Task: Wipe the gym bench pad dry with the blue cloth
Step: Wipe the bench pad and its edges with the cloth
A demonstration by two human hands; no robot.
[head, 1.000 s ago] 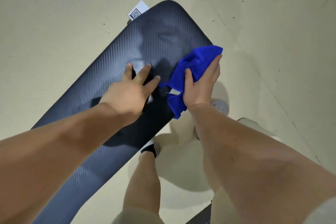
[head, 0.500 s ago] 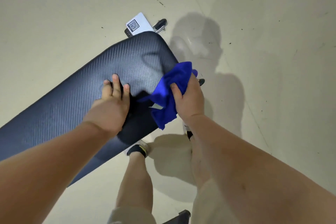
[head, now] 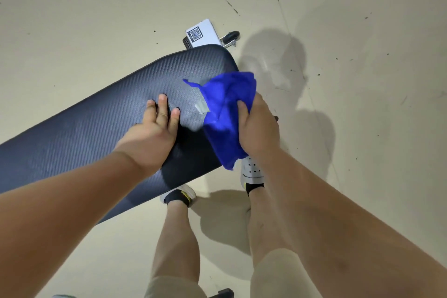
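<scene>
Clutching seemingly soft, light cloth (head: pixel 227 116) wadded in right hand (head: pixel 260 128) mid-frame, pressing flat, unclenched left hand (head: pixel 154 139) on firm-looking pad (head: pixel 84 128).

Bare forearms (head: pixel 72 201); beige shorts (head: pixel 278 278); white perforated shoes (head: pixel 251 172); black ankle socks (head: pixel 177 197), yellow trim
</scene>
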